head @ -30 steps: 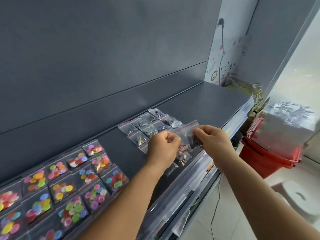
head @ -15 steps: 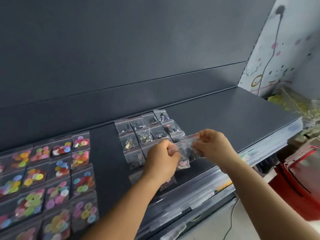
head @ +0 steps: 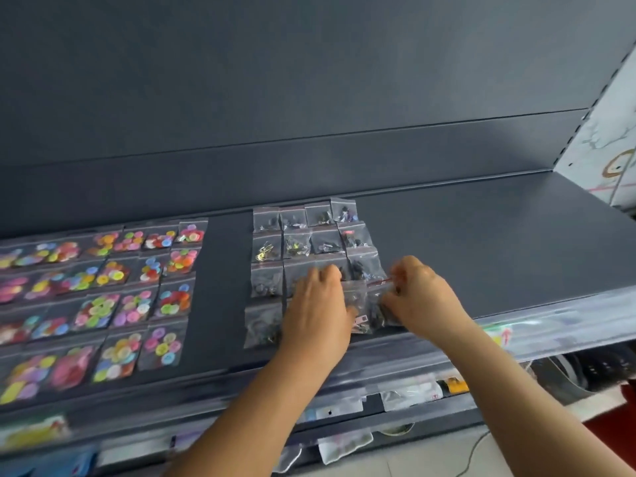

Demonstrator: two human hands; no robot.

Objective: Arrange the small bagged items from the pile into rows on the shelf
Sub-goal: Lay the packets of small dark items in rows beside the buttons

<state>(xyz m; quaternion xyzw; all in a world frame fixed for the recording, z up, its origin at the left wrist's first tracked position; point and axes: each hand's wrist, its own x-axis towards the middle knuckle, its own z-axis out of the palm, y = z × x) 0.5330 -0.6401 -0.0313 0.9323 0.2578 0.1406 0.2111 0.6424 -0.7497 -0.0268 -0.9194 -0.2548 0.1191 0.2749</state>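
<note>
Small clear zip bags of dark metal parts (head: 303,235) lie in rows on the dark grey shelf (head: 481,242). My left hand (head: 318,311) lies over the front rows of this grid, its fingers bent down onto the bags. My right hand (head: 418,297) pinches a clear bag with a red zip strip (head: 377,297) at the grid's front right corner, low over the shelf. A bag holding a pink piece (head: 361,320) lies between my hands. The image is blurred, so the left hand's grasp is unclear.
Rows of bags with bright coloured buttons (head: 113,287) fill the shelf's left part. A bare strip of shelf (head: 223,287) separates the two groups. The shelf's front edge has a clear plastic rail (head: 550,325). More bagged goods (head: 409,394) hang below.
Both hands have lowered the red-strip bag from mid-air down to the shelf at the grid's front right. The view has swung left, showing more button bags.
</note>
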